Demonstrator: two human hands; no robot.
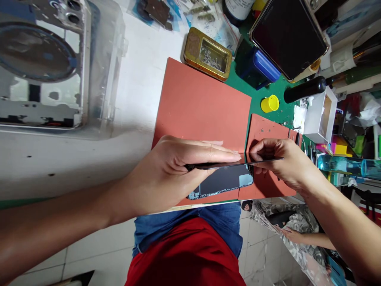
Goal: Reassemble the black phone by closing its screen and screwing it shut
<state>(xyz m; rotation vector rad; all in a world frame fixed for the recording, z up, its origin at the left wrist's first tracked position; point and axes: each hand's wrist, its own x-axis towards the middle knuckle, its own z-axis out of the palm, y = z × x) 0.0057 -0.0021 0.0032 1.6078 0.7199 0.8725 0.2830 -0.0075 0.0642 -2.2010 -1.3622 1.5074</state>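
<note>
An opened phone body (pixel 226 183) lies on a red-brown mat (pixel 202 107) at the table's near edge, its insides showing. A thin dark screen panel (pixel 235 163) is held edge-on just above it. My left hand (pixel 175 171) lies along the panel's top edge with fingers stretched flat and the thumb underneath. At the panel's right end, my right hand (pixel 279 161) pinches it with curled fingers. A second smaller red mat (pixel 268 131) lies under my right hand.
A gold tin (pixel 207 58) of small screws, a yellow cap (pixel 270 103), a blue container (pixel 266 65), a dark phone (pixel 288 35) and a white box (pixel 320 115) stand behind the mats. A clear plastic case (pixel 56 67) sits at the left. Another person's hand (pixel 293 235) shows below right.
</note>
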